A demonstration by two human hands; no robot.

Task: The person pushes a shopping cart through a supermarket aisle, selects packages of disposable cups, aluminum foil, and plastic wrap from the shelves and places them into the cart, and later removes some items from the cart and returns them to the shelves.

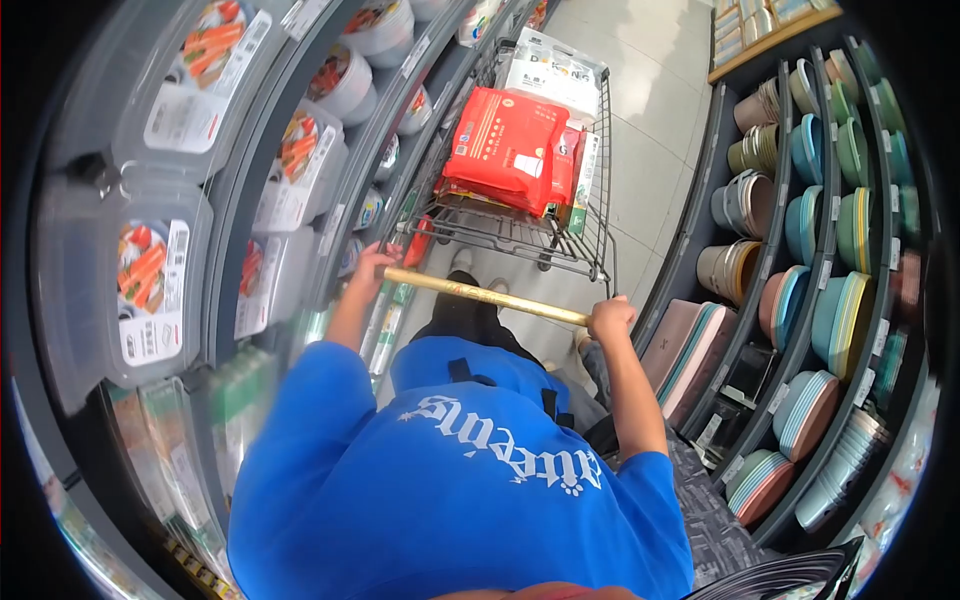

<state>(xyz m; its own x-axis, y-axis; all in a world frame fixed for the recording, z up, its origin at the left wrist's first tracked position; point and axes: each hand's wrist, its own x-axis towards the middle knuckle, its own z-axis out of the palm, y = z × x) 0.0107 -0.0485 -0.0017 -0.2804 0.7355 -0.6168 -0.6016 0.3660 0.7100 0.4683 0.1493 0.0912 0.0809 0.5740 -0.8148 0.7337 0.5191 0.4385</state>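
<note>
Gripping a straight, gold, rod-shaped cart handle (485, 295) with small red markings, we have our left hand (371, 268) curled round its left end and our right hand (611, 317) round its right. Handle position: before our blue lettered shirt (400, 490), at the near end of a dark wire shopping cart (512, 228). Contents: one red plastic bag (505, 145), pale-printed; one white printed package (550, 75) beyond.
</note>
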